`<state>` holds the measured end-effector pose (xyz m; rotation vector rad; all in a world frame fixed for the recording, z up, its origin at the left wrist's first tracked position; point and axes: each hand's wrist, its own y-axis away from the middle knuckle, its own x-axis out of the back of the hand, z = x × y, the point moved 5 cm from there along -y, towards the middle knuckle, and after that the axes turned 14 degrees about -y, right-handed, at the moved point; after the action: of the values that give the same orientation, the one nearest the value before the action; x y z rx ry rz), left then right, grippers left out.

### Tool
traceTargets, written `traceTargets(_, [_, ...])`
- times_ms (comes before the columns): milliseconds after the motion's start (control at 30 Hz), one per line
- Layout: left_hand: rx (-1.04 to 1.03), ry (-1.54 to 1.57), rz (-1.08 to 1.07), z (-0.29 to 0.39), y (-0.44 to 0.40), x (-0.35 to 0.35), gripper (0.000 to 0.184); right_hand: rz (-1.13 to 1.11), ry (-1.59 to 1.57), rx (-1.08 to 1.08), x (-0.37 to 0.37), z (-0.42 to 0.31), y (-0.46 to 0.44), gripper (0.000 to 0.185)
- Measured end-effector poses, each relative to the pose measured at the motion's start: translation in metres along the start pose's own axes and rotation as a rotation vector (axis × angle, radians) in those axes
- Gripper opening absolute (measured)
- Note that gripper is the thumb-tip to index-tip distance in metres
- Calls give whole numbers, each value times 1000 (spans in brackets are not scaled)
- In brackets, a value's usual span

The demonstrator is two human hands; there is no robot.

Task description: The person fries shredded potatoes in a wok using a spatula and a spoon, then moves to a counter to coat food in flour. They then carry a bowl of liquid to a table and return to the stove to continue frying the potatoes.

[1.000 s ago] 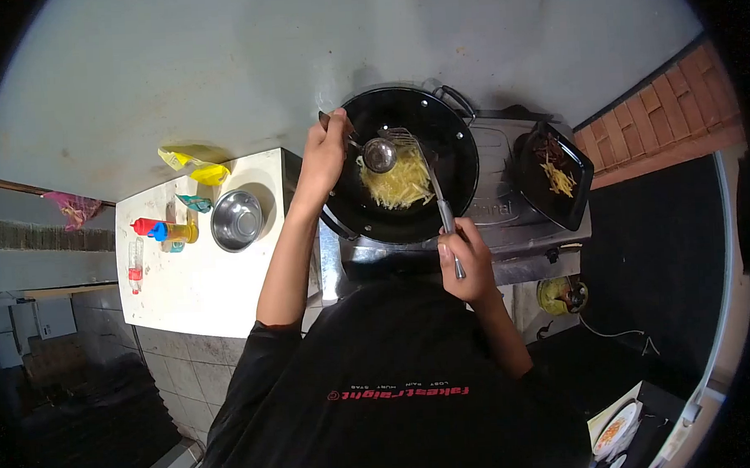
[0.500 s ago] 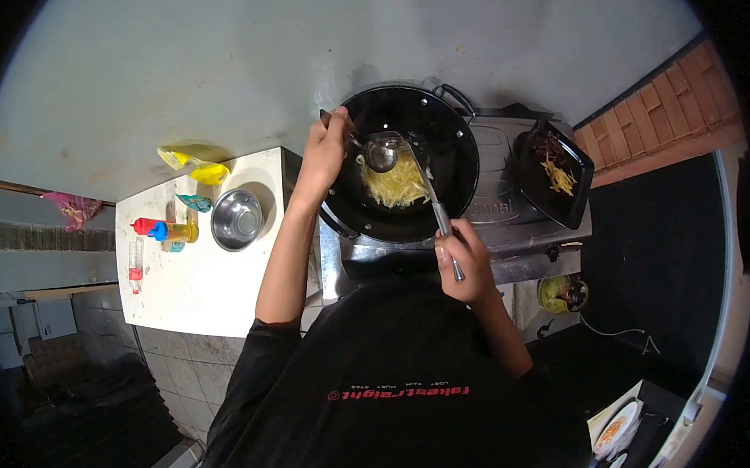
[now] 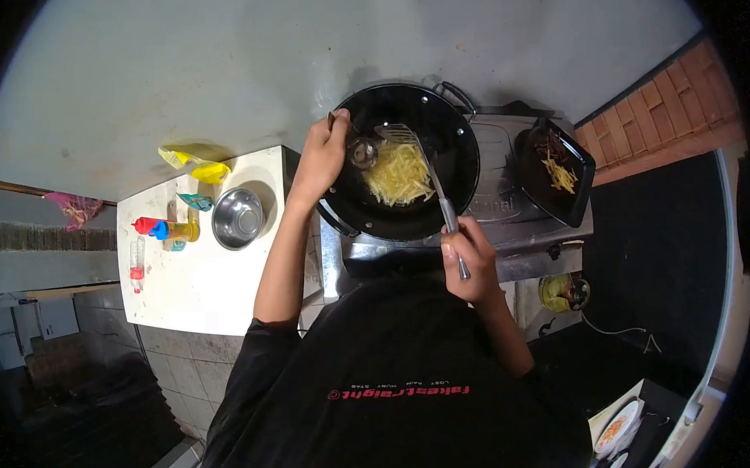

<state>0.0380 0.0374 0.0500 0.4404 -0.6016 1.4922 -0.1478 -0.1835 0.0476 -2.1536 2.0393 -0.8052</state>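
Observation:
A black wok [image 3: 400,224] sits on the stove with pale yellow strips of food [image 3: 399,174] frying in its middle. My left hand [image 3: 327,152] is closed on the handle of a ladle [image 3: 362,153], whose round metal bowl hangs at the left side of the strips. In my right hand [image 3: 472,261] I grip a slotted spatula [image 3: 438,185] by its metal handle. Its slotted head lies at the far edge of the strips, a short way right of the ladle bowl.
Right of the wok, a black tray [image 3: 576,200] holds yellow strips and dark pieces. On the white table [image 3: 202,296] at left stand a steel bowl [image 3: 238,218], sauce bottles [image 3: 174,231], a clear bottle [image 3: 137,265] and a yellow packet [image 3: 209,172]. A gas cylinder [image 3: 562,293] stands below the stove.
The ladle bowl has moved left, away from the spatula head, uncovering more of the strips. My right hand has shifted slightly right and toward me.

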Motion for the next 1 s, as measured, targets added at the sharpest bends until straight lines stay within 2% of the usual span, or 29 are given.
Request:
traceTargets(267, [-6, 84, -5, 0, -2, 5, 45, -13, -21, -26, -2, 5, 0, 7])
traceTargets(433, [147, 276, -115, -8, -4, 2, 43, -30, -32, -27, -2, 7, -2, 7])
traceTargets(833, [101, 220, -134, -15, -7, -2, 44, -36, -44, -56, -2, 9, -5, 6])
traceTargets(1000, [142, 233, -146, -13, -3, -2, 40, -39, -43, -40, -1, 10, -5, 7])
